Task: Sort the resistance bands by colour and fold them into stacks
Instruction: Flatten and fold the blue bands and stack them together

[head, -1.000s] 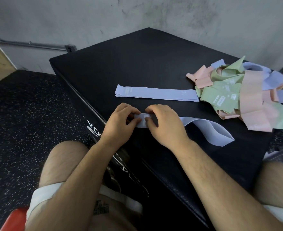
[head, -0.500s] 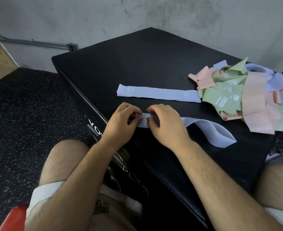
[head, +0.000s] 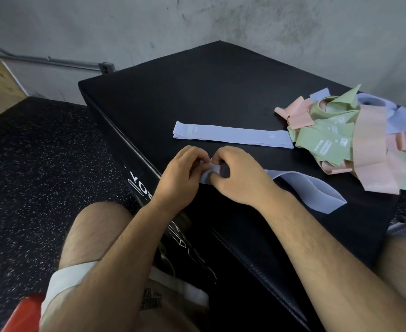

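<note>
Left hand [head: 180, 174] and right hand [head: 241, 174] fingers pinch the lilac band [head: 316, 190] by its end, apparently folding it; keep edges squared, taut.

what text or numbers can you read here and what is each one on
"20": near the right end of the flat lavender band, sideways.
Faint print at its left end: unreadable.
White labels on the green bands: too small.
White lettering on the black box: partly hidden.
Print on shorts: blurred.
</note>
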